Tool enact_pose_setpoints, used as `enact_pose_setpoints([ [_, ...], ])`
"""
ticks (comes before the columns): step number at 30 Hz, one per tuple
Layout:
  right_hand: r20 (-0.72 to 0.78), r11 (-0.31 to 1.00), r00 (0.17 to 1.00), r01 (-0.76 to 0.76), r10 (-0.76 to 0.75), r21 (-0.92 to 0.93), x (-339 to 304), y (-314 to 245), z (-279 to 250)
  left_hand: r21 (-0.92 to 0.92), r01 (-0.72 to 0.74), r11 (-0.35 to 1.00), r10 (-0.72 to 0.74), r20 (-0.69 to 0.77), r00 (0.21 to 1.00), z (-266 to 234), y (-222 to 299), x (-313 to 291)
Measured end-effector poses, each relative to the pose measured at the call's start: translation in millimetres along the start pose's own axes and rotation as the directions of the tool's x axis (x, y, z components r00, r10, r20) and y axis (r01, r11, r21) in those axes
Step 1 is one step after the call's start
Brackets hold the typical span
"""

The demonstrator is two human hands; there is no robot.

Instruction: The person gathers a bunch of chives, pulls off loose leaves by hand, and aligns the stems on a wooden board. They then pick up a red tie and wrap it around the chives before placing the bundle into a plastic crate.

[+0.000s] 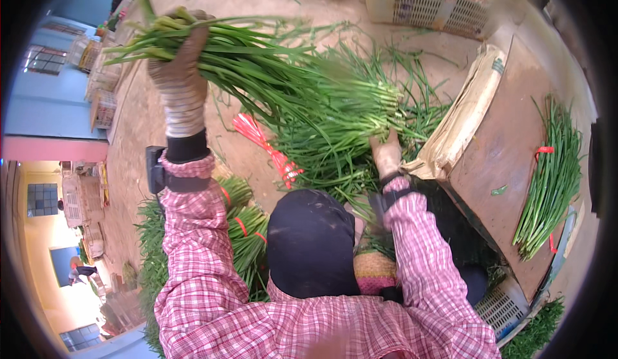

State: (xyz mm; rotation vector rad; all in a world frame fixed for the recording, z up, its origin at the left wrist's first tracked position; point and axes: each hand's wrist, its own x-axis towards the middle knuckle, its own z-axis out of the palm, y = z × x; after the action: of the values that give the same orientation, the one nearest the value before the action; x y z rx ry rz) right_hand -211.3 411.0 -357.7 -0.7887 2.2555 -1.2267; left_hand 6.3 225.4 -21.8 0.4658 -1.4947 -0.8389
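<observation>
My left hand (183, 60), in a dirty striped glove, is raised at the upper left and closed round a thick bunch of garlic chives (251, 60). The pale stalk ends point left, and the long leaves trail right over a loose pile of garlic chives (315, 143). At the pile's right side, my right hand (387, 155) has its thumb and forefinger among the pale stalk ends. Its fingertips are partly hidden by the stalks, and it appears closed on some of them. Red-and-white ties (267, 150) lie on the floor left of the pile.
On my right, a brown board (483, 166) with a padded edge (473, 101) carries a red-tied chive bundle (548, 182). More tied bundles (248, 230) lie at my left. A plastic crate (431, 5) stands at the far side. Another crate (502, 311) sits at the lower right.
</observation>
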Motion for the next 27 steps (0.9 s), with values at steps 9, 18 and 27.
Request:
enact_pose_setpoints([
  [9,0.899,0.605,0.300,-0.666,-0.319,0.437,-57,-196,-129,0.789,-0.424,0.445,0.433,0.225,0.873,51,28,-47],
  [18,0.651,0.292,0.457,-0.633,-0.606,0.717,-90,-196,-231,-0.348,-0.819,0.456,0.637,0.771,0.027,145,111,-151],
  [27,0.221,0.676,0.826,0.237,-0.519,0.698,-102,-225,-349,-0.312,-0.718,0.623,0.451,0.893,0.003,175,178,-150],
])
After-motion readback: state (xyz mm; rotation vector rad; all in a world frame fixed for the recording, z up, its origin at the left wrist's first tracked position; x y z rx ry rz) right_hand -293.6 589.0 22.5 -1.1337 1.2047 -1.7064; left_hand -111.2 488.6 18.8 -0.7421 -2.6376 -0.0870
